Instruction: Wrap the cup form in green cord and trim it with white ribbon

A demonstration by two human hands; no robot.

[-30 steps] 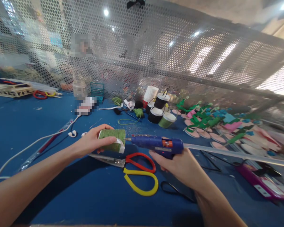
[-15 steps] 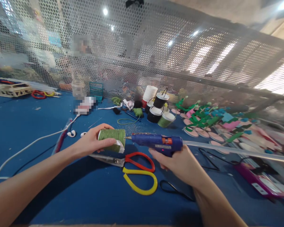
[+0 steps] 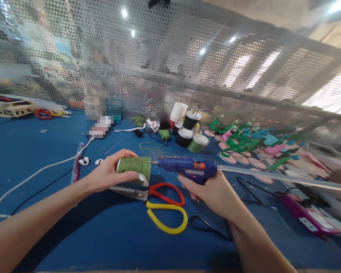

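My left hand [image 3: 106, 172] is wrapped round a paper cup covered in green yarn [image 3: 135, 167], held on its side. A white strip hangs by my thumb at the cup's lower edge. In my right hand [image 3: 211, 195] is a blue hot glue gun [image 3: 179, 165], with a long clear glue stick [image 3: 258, 175] running out of its back. The gun's nozzle points left and meets or nearly meets the cup's right edge. Below both lie large scissors [image 3: 167, 193] with one red and one yellow handle; their blades are partly covered.
Small yarn-wrapped cups [image 3: 184, 136] and a white cup stack [image 3: 178, 113] stand at the back, beside green yarn [image 3: 165, 134]. Pink discs with green strips [image 3: 238, 146] crowd the right. A purple power strip [image 3: 308, 216], white cable [image 3: 42, 167] and earphones [image 3: 84, 161] lie on the blue table.
The view has shifted slightly. The glue gun's nozzle stays at the cup's right edge, a little higher on it, and both hands keep their hold.
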